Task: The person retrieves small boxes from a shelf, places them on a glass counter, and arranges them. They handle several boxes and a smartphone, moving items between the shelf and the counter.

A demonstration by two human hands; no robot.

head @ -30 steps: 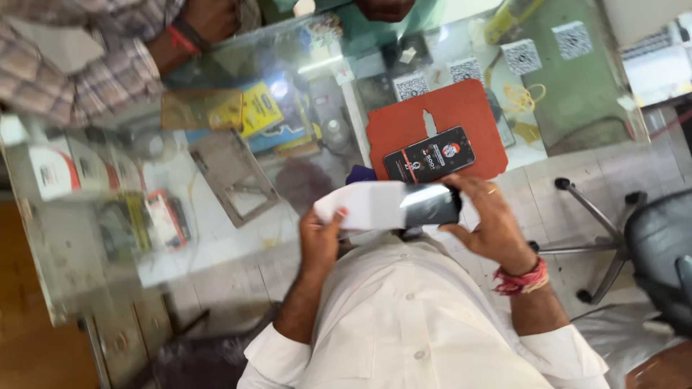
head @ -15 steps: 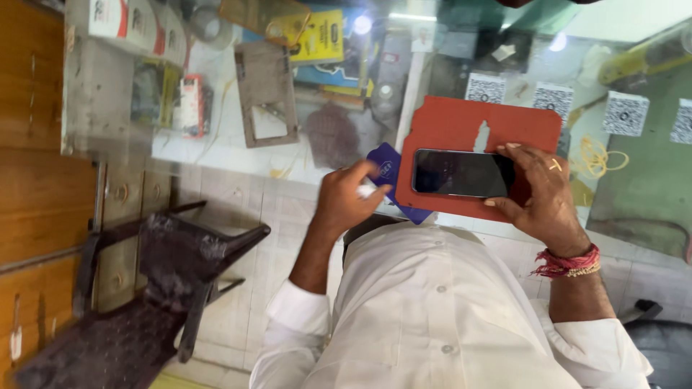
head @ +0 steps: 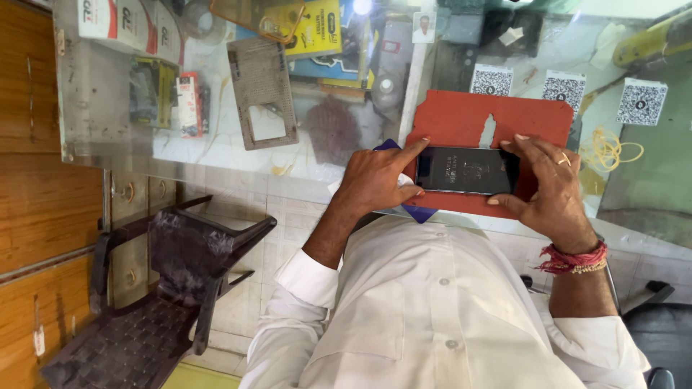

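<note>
Since the earlier look, the left hand (head: 378, 180) has come off the blue cloth's upper side and its forefinger now stretches out to the left end of the black phone (head: 467, 171), while the phone itself has settled lower on the red mat (head: 461, 115), level and lengthwise. That left hand is half curled, thumb and forefinger pinching the phone's left edge, other fingers folded over a blue cloth (head: 418, 213) and a bit of white paper peeking out beneath the wrist. Over on the right, the right hand (head: 551, 191) clamps the phone's other end, fingers over the far edge, thumb under the near edge, a ring on one finger and a red thread band (head: 573, 259) at the wrist. The phone's screen faces up, dark with faint pale marks, held just above or on the mat; I cannot tell if it touches. The mat lies on a glass counter (head: 216, 144), with three square code cards (head: 564, 88) just beyond its far edge and yellow rubber bands (head: 609, 150) to its right. Farther left under the glass sit a grey phone case back (head: 263, 94) and yellow packets (head: 317, 29). Near left, a dark plastic chair (head: 166, 288) stands beside wooden panelling (head: 43, 202).
</note>
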